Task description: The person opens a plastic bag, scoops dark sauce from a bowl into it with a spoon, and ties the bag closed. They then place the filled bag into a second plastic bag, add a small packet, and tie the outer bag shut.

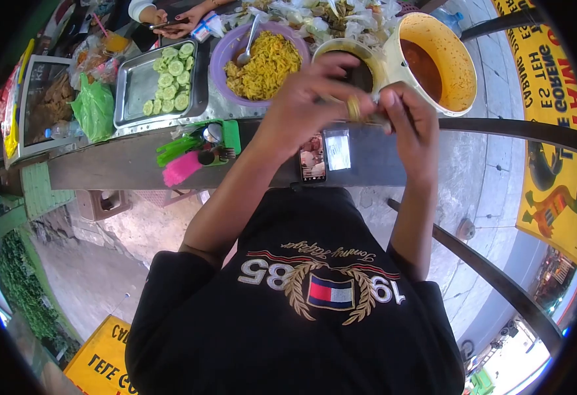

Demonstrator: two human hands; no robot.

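Note:
Both my hands are raised together above the counter, in front of the dark pot [345, 52]. My left hand [309, 102] is blurred, with some fingers spread and others near a small yellowish item [354, 107], perhaps a rubber band. My right hand [407, 122] has its thumb and fingers closed on something small at the same spot, too hidden to name. Behind them stand a purple bowl of yellow rice [265, 64] with a spoon [248, 47] and a white bucket [456, 76] of red-brown sauce. Below the hands lies a phone [313, 158] beside a white packet [338, 150].
A metal tray [125, 99] holds sliced cucumber [170, 76]. Near it are a green bag [93, 108] and a green basket [230, 135] with utensils. Filled plastic bags [348, 20] lie at the back. Another person's hands [176, 25] hold a phone. A dark rail [519, 131] runs at right.

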